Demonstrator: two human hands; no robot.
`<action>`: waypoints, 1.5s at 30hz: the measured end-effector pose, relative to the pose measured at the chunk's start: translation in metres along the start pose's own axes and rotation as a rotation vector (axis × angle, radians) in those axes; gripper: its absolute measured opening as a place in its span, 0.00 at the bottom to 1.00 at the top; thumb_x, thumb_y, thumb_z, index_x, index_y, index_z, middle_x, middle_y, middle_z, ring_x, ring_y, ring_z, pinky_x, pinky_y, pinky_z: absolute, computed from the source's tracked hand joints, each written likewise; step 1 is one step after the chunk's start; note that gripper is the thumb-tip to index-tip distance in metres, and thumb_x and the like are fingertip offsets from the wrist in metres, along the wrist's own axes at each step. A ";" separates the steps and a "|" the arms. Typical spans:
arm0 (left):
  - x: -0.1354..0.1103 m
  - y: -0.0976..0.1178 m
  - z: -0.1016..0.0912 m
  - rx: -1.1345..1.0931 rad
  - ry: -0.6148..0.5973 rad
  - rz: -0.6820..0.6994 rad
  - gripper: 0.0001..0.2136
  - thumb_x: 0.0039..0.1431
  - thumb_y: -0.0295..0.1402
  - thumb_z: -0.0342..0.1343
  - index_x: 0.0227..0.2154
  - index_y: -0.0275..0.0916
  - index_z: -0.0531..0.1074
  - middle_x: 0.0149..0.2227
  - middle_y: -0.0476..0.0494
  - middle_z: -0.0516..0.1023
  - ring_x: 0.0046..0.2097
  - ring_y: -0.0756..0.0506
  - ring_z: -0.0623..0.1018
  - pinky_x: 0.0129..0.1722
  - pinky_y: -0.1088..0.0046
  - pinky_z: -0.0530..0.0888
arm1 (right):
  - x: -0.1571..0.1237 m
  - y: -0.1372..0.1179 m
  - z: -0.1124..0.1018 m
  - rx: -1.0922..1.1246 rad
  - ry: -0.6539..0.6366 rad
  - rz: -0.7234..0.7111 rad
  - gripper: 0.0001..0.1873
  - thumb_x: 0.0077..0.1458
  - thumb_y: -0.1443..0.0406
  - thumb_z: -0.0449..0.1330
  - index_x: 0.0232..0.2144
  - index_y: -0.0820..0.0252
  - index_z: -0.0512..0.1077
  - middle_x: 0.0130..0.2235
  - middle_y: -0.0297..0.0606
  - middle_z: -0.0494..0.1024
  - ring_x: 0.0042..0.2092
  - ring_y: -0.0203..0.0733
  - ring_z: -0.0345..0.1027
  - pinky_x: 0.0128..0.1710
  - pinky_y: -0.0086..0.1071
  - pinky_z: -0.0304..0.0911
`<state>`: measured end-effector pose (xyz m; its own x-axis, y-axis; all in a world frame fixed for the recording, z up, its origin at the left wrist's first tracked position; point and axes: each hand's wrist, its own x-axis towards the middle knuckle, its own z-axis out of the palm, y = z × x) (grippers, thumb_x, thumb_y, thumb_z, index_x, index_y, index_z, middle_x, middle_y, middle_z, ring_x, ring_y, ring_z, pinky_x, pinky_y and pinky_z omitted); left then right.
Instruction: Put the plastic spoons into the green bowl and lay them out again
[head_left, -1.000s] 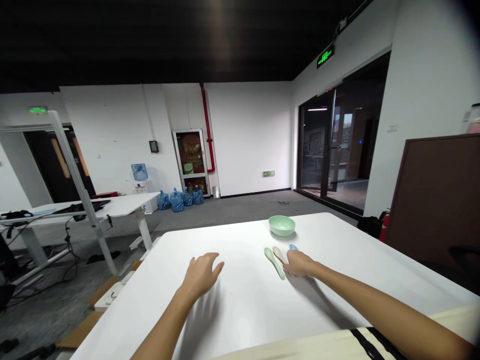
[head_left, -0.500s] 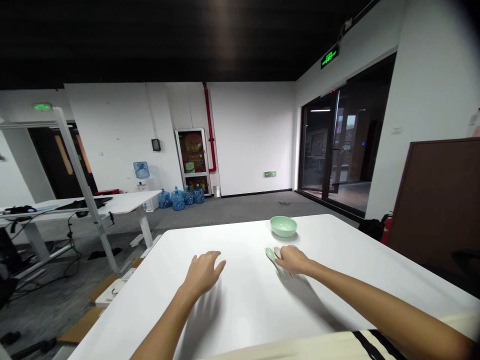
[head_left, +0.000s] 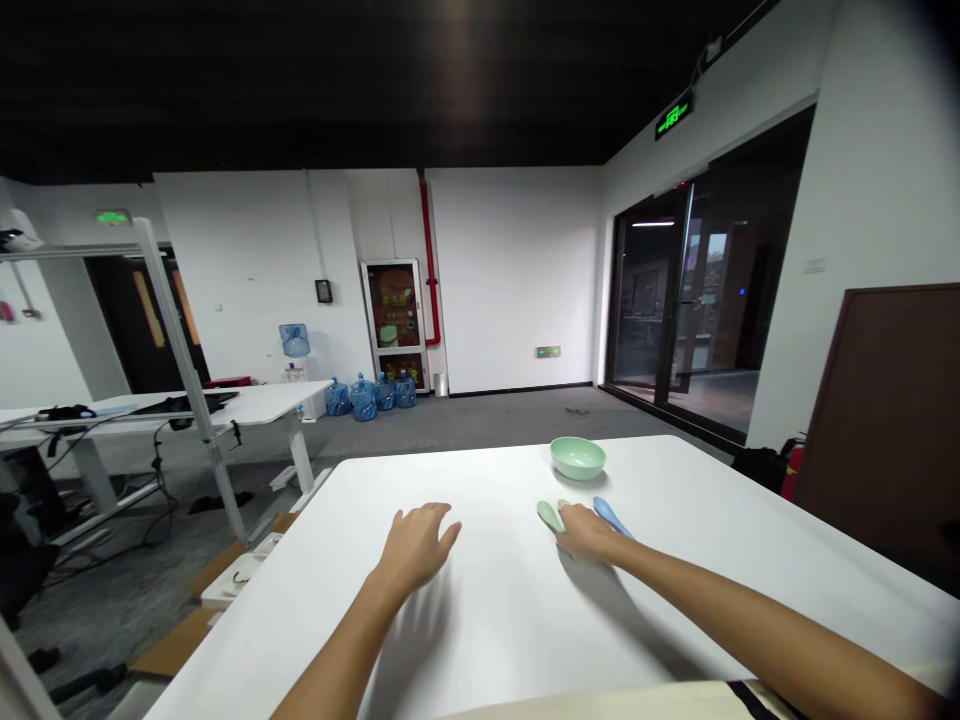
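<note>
My right hand (head_left: 589,535) rests on the white table (head_left: 487,620) over a row of spoons, its fingers curled down onto them. The green spoon (head_left: 550,516) shows at its left and the blue spoon (head_left: 613,517) at its right. A beige spoon between them is almost wholly hidden under the fingers. A pale green bowl (head_left: 577,458) stands a little beyond the spoons. My left hand (head_left: 417,548) lies flat on the table to the left, fingers stretched out, holding nothing.
A second white desk (head_left: 172,408) with dark gear and cables stands at the left beside a slanted metal frame (head_left: 187,370). Blue water bottles (head_left: 367,396) line the far wall. A brown panel (head_left: 885,420) rises at the right. Glass doors lie beyond.
My right hand has slid left across the spoons, uncovering the blue one and covering the beige one. The view has shifted slightly. My left hand has stayed flat.
</note>
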<state>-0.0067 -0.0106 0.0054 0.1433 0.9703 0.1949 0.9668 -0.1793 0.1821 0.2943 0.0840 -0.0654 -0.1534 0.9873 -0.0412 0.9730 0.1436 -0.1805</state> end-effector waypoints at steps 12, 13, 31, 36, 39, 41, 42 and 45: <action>0.003 -0.001 0.003 0.002 0.006 0.013 0.23 0.66 0.46 0.40 0.56 0.42 0.68 0.59 0.41 0.72 0.59 0.37 0.71 0.61 0.49 0.59 | 0.000 0.090 -0.051 0.003 0.124 0.094 0.17 0.57 0.58 0.52 0.24 0.62 0.72 0.32 0.46 0.78 0.31 0.41 0.70 0.28 0.30 0.53; 0.003 -0.001 0.003 0.002 0.003 0.009 0.23 0.65 0.46 0.40 0.56 0.43 0.68 0.59 0.41 0.72 0.58 0.37 0.71 0.61 0.49 0.59 | 0.000 0.100 -0.051 -0.011 0.124 0.117 0.16 0.57 0.58 0.52 0.24 0.62 0.72 0.32 0.47 0.78 0.31 0.41 0.70 0.28 0.30 0.53; 0.003 0.002 0.001 0.004 -0.028 0.000 0.24 0.65 0.46 0.40 0.57 0.43 0.68 0.60 0.41 0.71 0.59 0.38 0.71 0.62 0.51 0.59 | -0.008 0.181 -0.025 0.013 0.004 0.406 0.09 0.55 0.63 0.55 0.34 0.64 0.70 0.38 0.50 0.75 0.33 0.46 0.73 0.31 0.36 0.59; 0.004 0.002 0.002 0.016 -0.032 -0.002 0.23 0.66 0.46 0.40 0.57 0.43 0.68 0.60 0.41 0.71 0.59 0.38 0.71 0.61 0.53 0.59 | -0.008 0.185 -0.021 0.030 0.000 0.404 0.10 0.55 0.62 0.56 0.34 0.64 0.70 0.39 0.50 0.75 0.33 0.46 0.72 0.30 0.36 0.59; 0.005 0.001 0.003 0.017 -0.030 0.003 0.24 0.66 0.46 0.40 0.57 0.43 0.68 0.59 0.41 0.72 0.58 0.38 0.72 0.61 0.54 0.61 | -0.007 0.188 -0.018 0.021 -0.001 0.400 0.09 0.54 0.62 0.57 0.33 0.64 0.70 0.39 0.50 0.75 0.33 0.47 0.73 0.30 0.36 0.60; 0.005 0.001 0.003 0.017 -0.028 0.008 0.24 0.66 0.47 0.39 0.57 0.42 0.68 0.59 0.41 0.72 0.58 0.38 0.72 0.60 0.54 0.61 | -0.007 0.188 -0.017 0.015 -0.005 0.401 0.09 0.53 0.63 0.57 0.33 0.64 0.70 0.39 0.50 0.75 0.33 0.47 0.73 0.31 0.36 0.61; 0.005 0.001 0.003 0.017 -0.028 0.009 0.24 0.66 0.47 0.39 0.57 0.42 0.68 0.59 0.40 0.72 0.58 0.38 0.72 0.60 0.55 0.61 | -0.007 0.188 -0.017 0.013 -0.007 0.402 0.08 0.52 0.63 0.57 0.33 0.64 0.70 0.39 0.50 0.75 0.33 0.47 0.74 0.31 0.36 0.61; 0.005 0.001 0.003 0.018 -0.029 0.005 0.24 0.66 0.47 0.39 0.57 0.43 0.68 0.59 0.40 0.71 0.59 0.38 0.71 0.61 0.55 0.60 | -0.007 0.188 -0.017 0.013 -0.019 0.400 0.08 0.51 0.65 0.57 0.33 0.64 0.70 0.39 0.51 0.76 0.33 0.48 0.74 0.31 0.36 0.61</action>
<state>-0.0043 -0.0058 0.0040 0.1542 0.9737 0.1679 0.9697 -0.1818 0.1633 0.4814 0.1052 -0.0827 0.2337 0.9638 -0.1286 0.9544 -0.2526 -0.1589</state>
